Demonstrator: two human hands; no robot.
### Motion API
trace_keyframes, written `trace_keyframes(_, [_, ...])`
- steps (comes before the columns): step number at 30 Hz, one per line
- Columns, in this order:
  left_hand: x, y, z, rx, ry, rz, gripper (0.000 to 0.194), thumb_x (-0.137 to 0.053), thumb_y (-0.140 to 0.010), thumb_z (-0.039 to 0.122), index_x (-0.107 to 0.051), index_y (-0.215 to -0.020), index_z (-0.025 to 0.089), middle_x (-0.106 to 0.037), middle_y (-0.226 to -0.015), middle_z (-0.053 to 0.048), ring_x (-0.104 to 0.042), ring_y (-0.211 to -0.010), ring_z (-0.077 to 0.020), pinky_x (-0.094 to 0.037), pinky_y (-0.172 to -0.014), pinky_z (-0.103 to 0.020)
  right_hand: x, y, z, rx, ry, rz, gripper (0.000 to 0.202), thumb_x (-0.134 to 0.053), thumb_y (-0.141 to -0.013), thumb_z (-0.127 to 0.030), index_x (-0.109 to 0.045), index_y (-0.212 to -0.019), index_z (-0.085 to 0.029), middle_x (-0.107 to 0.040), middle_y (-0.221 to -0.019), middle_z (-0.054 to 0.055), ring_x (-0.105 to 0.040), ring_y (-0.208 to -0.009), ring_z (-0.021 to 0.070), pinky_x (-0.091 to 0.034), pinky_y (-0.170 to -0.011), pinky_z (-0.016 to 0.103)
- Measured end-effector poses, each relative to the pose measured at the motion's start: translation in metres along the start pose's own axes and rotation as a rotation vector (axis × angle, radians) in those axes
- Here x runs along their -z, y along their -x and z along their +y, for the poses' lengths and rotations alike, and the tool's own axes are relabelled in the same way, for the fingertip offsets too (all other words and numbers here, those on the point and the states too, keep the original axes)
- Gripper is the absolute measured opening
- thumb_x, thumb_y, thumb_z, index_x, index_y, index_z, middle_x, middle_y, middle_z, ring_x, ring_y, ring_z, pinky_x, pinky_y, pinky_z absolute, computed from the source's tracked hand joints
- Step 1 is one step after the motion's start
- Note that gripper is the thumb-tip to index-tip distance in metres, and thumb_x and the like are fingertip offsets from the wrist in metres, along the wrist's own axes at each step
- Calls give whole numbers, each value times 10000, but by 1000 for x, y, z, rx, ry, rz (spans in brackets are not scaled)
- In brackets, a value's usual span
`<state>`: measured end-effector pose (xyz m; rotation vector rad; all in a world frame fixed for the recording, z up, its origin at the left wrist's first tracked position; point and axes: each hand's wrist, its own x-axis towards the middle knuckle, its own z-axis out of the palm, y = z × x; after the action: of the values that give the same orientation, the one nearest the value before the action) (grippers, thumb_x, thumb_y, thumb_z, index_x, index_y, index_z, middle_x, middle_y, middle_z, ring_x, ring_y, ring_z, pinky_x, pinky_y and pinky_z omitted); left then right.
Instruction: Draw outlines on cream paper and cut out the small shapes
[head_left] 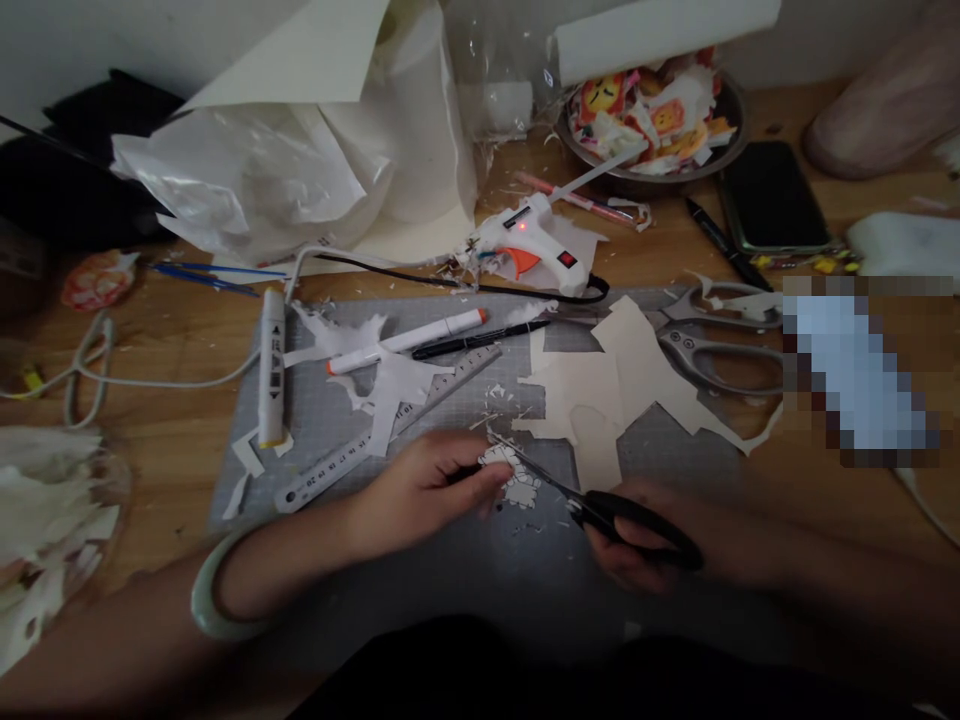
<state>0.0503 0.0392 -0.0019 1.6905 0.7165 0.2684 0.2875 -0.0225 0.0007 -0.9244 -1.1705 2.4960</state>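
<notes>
Between the thumb and fingers of my left hand point(439, 490) is a small white paper cutout point(519, 490) with dark outlines. My right hand point(630, 545) grips black-handled scissors point(600, 510), fingers wrapped round the loops. The scissor blades reach left over the cutout's upper edge; whether they touch it I cannot tell. Tiny paper trimmings point(499, 405) lie just beyond the cutout on the grey cutting mat point(450, 620). Right of them are cream paper scraps point(585, 390).
A ruler point(330, 475), markers point(405, 342) and a black pen point(480, 340) lie on the mat. Large grey-handled scissors point(720, 350) rest at right. Behind stands a lit glue gun point(536, 245) with its cord, near a metal bowl point(675, 175) of paper pieces and a phone point(776, 195).
</notes>
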Motion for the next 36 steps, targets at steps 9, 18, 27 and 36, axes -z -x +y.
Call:
trace_keyframes(9, [0,0,2,19,-1,-14,322,-445,-922,211,-537,-617,161,-547,-570,25,-504,-559,-89,-403,-561,-171,1,-3,-1,-43,63,25,490,-475,-827,-626,-404,-617,-189,-413,-503,-59,-347,-456,67,-276,-455,210])
trace_keyframes(18, [0,2,1,67,42,-17,342,-434,-918,231,-539,-600,160,-541,-583,22,-506,-570,-91,-401,-576,-182,0,-1,-5,-17,57,-17,320,-410,-871,-385,-402,-618,-189,-401,-500,-56,-332,-456,69,-287,-461,205])
trace_keyframes(27, [0,4,2,133,137,-33,370,-419,-935,275,-512,-594,164,-522,-558,25,-488,-551,-95,-398,-564,-190,0,1,0,33,75,-11,345,-457,-877,-438,-362,-646,-200,-368,-526,-68,-324,-456,59,-275,-433,183])
trace_keyframes(36, [-2,3,3,151,111,-29,432,-398,-954,350,-509,-578,169,-544,-541,20,-506,-543,-96,-426,-583,-196,-1,3,-2,45,34,-26,422,-489,-854,-539,-344,-642,-205,-376,-561,-58,-331,-492,65,-270,-446,195])
